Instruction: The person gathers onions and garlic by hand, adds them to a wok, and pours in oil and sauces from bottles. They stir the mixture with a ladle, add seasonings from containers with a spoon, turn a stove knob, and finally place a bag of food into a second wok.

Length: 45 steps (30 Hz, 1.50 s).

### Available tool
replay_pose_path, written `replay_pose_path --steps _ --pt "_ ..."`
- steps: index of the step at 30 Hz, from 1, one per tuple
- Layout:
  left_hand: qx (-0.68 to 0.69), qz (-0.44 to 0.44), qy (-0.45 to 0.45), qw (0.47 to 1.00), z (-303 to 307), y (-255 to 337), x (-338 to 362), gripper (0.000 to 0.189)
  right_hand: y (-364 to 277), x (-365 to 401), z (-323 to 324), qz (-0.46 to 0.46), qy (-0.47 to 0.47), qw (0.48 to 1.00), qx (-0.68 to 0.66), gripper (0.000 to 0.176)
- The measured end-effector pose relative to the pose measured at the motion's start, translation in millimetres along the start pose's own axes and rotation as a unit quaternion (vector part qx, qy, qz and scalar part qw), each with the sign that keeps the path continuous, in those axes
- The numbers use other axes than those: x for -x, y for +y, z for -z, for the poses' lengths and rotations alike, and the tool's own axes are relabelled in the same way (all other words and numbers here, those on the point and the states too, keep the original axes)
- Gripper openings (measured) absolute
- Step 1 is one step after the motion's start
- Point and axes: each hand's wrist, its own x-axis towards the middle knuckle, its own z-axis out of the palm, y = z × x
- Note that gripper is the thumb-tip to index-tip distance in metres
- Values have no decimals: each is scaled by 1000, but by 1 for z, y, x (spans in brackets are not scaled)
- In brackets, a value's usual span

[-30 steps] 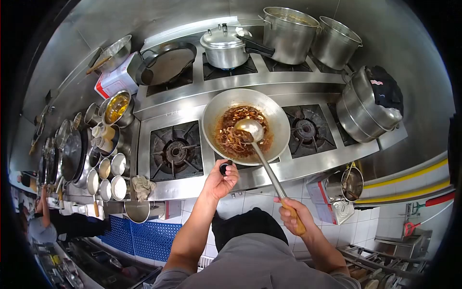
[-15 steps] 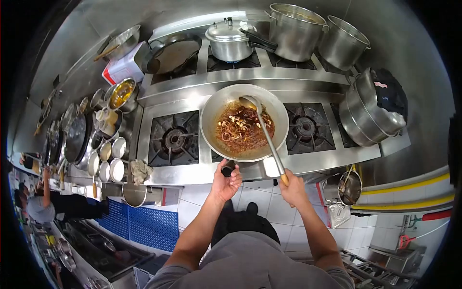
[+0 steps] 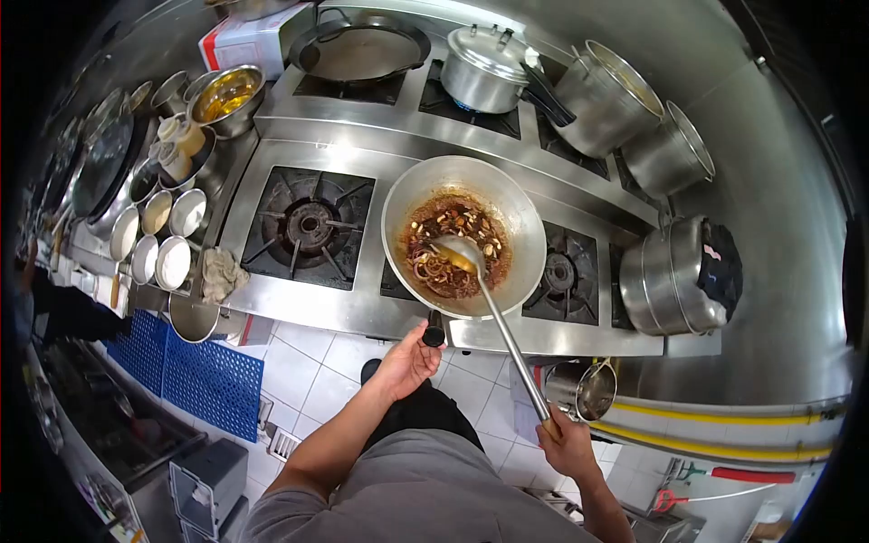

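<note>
A wide, deep metal wok (image 3: 521,192) sits on a burner with onion rings, pale pieces and browned sauce (image 3: 457,217) in it. Its short black handle (image 3: 435,331) points toward my body. My left hand (image 3: 405,366) is palm up at that handle, thumb and curled fingers around it. In my right hand (image 3: 567,443) is a long ladle (image 3: 512,348), gripped by the wooden end of its shaft. The ladle's bowl rests among the food, partly covering it.
Bare burners (image 3: 312,222) flank the wok. Behind stand a pressure cooker (image 3: 487,72), a flat black pan (image 3: 362,54) and tall pots (image 3: 606,100). White bowls (image 3: 172,262) and a cloth (image 3: 222,274) lie left; stacked pots (image 3: 665,276) stand right.
The ladle's bowl has moved from the wok's far side down into the middle of the food. My right hand has moved lower and rightward. The camera view has turned.
</note>
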Motion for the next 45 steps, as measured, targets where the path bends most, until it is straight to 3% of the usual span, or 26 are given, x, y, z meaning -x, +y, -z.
replay_pose_path --steps 2,6,11,12,14,16,18,19,21,23,26,30,33,37,41,45 --pt "13 -5 -7 1000 -5 -11 -2 55 -8 -2 12 -1 -27 999 -22 43" --pt "0 -33 4 999 -3 -27 -8 59 43 -47 -4 91 45 991 83 47" --pt "-47 -112 39 992 34 -73 -11 69 83 -120 5 118 89 983 111 50" --pt "-68 -124 140 980 52 -93 -20 72 88 -133 7 120 92 981 120 50" --pt "-61 -172 306 934 95 -134 -49 46 97 -151 14 133 95 977 137 49" --pt "-17 -264 382 886 141 -171 -87 26 114 -163 21 174 91 970 142 48" --pt "37 -297 403 865 178 -188 -127 42 122 -165 24 180 68 970 149 46" --pt "70 -302 401 862 178 -189 -134 51 129 -166 28 233 62 960 141 45" --pt "112 -352 421 828 177 -189 -154 54 122 -159 37 103 -8 985 139 45" --pt "109 -383 398 827 203 -188 -193 61 121 -159 42 84 -57 990 102 49" --pt "52 -451 495 741 236 -182 -256 63 150 -185 42 95 -77 992 32 44" --pt "-94 -455 551 693 198 -166 -210 52 135 -173 38 83 -64 994 40 34" --pt "-65 -461 507 726 206 -162 -207 50 127 -165 27 83 -65 994 19 30" --pt "-102 -521 531 661 209 -166 -211 45 137 -165 27 75 -73 994 6 38" --pt "-131 -554 529 629 214 -171 -214 41 136 -163 19 69 -69 995 12 34" --pt "-132 -572 508 630 218 -173 -216 39 129 -158 10 55 -60 997 13 35"
